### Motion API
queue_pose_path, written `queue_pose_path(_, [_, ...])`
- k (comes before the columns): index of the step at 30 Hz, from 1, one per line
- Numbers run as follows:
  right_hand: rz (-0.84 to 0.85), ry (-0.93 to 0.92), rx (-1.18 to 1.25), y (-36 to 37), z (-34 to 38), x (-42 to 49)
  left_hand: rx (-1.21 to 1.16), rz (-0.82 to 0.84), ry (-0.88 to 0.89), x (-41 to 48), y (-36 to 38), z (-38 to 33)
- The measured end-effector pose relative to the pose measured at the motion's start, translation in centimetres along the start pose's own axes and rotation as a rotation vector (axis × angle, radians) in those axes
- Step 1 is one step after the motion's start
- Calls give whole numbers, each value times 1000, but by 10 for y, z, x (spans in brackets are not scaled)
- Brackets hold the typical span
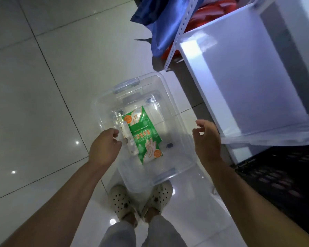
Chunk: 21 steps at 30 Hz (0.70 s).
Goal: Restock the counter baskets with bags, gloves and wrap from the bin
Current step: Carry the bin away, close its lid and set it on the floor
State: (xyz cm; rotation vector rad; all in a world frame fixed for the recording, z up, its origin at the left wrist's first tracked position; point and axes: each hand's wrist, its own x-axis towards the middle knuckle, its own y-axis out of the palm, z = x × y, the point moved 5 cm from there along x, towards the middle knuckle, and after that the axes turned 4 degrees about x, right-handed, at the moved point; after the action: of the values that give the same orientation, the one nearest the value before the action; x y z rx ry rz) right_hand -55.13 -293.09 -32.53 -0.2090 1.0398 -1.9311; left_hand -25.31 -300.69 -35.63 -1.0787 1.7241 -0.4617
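Green glove pack [144,134] w/ white hand drawings.

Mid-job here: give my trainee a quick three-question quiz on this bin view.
1. True or false: the bin has its lid on.
2. The glove pack is: A red, B green, C blue.
3. Is the left hand or the right hand nearer the white box?
Key: 1 false; 2 B; 3 left hand.
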Motion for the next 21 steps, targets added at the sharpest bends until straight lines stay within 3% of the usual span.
queue_pose_path(6, [-378, -74, 73, -144, 51, -66, 27, -9, 241, -49, -60, -114])
queue_pose_path(9, [-601, 169, 282, -195, 39, -76, 31, 27, 307, -80, -77, -157])
queue_pose_path(15, [-599, 688, 549, -211, 19, -41, 44, 62, 396, -117, -92, -184])
queue_pose_path(21, [-665, 788, 815, -203, 19, -33, 70, 93, 420, -118, -97, -164])
